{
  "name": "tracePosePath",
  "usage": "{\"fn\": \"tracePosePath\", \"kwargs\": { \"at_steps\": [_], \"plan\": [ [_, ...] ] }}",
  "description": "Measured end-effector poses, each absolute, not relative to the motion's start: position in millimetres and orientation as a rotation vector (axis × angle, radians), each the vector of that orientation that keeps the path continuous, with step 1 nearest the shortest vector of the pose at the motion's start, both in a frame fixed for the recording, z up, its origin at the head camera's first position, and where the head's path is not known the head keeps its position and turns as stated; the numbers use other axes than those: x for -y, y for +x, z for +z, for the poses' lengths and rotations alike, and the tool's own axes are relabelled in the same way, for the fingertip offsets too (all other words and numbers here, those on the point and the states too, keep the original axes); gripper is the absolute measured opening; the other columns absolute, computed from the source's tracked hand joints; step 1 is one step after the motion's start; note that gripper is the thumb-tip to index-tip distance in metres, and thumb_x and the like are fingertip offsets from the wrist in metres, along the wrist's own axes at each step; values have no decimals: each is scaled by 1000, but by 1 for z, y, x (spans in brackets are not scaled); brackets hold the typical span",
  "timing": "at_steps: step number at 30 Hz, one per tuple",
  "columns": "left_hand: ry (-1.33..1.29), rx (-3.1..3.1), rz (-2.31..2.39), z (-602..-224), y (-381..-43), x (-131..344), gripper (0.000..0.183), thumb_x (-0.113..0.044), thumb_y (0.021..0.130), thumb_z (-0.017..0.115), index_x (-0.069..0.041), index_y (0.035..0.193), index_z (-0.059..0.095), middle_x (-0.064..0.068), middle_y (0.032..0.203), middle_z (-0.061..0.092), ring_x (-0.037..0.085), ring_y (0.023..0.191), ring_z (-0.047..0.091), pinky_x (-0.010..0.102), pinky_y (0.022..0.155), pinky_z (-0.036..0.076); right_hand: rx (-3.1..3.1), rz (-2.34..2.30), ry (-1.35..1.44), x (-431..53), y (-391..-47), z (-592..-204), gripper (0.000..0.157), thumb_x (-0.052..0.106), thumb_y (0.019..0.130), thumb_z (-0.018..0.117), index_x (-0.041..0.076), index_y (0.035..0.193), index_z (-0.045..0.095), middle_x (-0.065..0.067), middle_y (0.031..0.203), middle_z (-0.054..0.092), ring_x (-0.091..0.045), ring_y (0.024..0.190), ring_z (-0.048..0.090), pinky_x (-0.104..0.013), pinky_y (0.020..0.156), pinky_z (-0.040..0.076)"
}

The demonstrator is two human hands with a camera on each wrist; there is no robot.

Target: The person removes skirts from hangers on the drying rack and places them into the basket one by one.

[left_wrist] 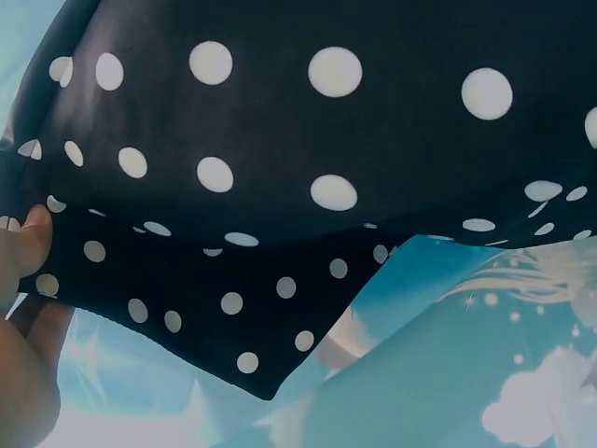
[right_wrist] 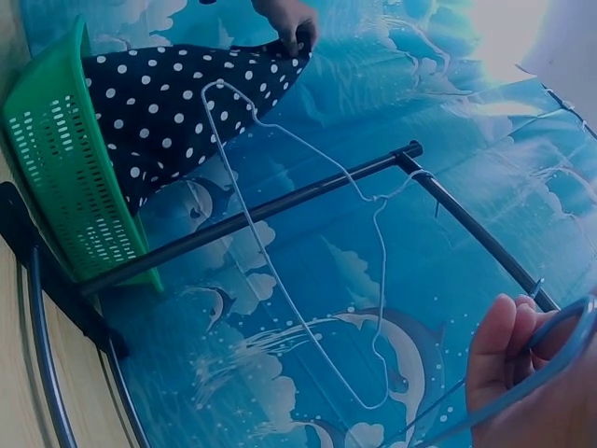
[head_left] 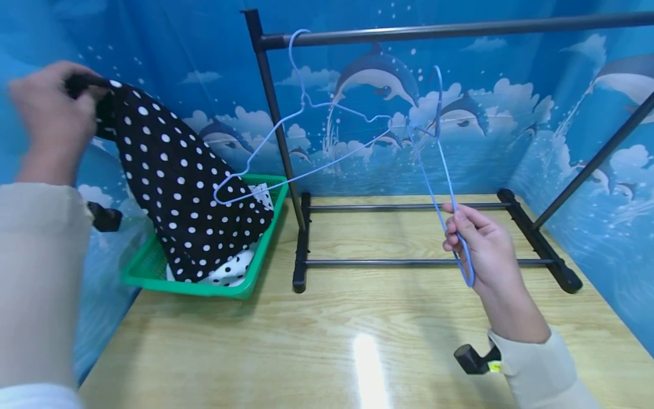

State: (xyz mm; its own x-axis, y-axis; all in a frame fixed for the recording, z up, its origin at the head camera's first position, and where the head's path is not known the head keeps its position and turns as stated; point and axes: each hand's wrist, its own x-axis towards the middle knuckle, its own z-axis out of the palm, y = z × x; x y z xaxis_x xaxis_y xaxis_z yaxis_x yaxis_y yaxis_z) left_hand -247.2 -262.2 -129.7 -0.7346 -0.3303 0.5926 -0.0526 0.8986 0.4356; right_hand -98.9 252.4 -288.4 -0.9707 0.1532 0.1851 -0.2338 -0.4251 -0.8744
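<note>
My left hand (head_left: 56,113) grips one end of a black cloth with white polka dots (head_left: 174,176), raised at the left. The cloth slants down from it into a green basket (head_left: 204,289). In the left wrist view the thumb and fingers of the left hand (left_wrist: 33,364) pinch the edge of the fabric. At the right, my right hand (head_left: 487,250) holds a blue hanger (head_left: 469,275) by one end, its hook pointing up. Another blue hanger (head_left: 302,101) hangs by its hook on the bar, its lower left corner overlapping the cloth in the head view.
White fabric with black dots (head_left: 232,272) lies in the basket. A black rack (head_left: 460,25) with a top bar and low crossbars stands on the wooden table (head_left: 306,341). Blue curtains printed with dolphins (head_left: 378,79) surround the table at the back and sides.
</note>
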Motion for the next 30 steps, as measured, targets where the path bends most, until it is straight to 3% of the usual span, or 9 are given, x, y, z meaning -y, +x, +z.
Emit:
{"fn": "tracePosePath", "kwargs": {
  "at_steps": [10,15,21,30],
  "plan": [
    [36,2610,-536,-154,-269,260,38,-18,104,40,-4,137,53,21,141,49,39,137,34,57,113,25,1579,2436,70,-254,-97,-292,21,17,92,65,2,105,72,-4,72,62,-9,58,56,-18,53,53],
    [17,2674,-550,-164,-277,255,39,-19,104,42,-3,138,52,22,143,47,41,138,28,59,116,13,1571,2434,67,-256,-96,-292,22,17,92,65,1,106,71,-4,72,62,-9,58,57,-18,54,53],
    [-6,2737,-515,-178,-290,248,38,-18,104,41,1,136,51,27,139,48,46,128,39,61,113,20,1558,2450,73,-253,-97,-294,21,15,92,65,0,106,71,-4,71,62,-9,58,57,-19,54,53],
    [32,2797,-484,-203,-304,235,36,-14,104,44,-3,138,52,26,138,49,46,123,43,62,105,32,1587,2440,54,-254,-95,-295,23,17,93,65,1,108,70,-3,72,62,-9,59,57,-19,54,53]
  ]
}}
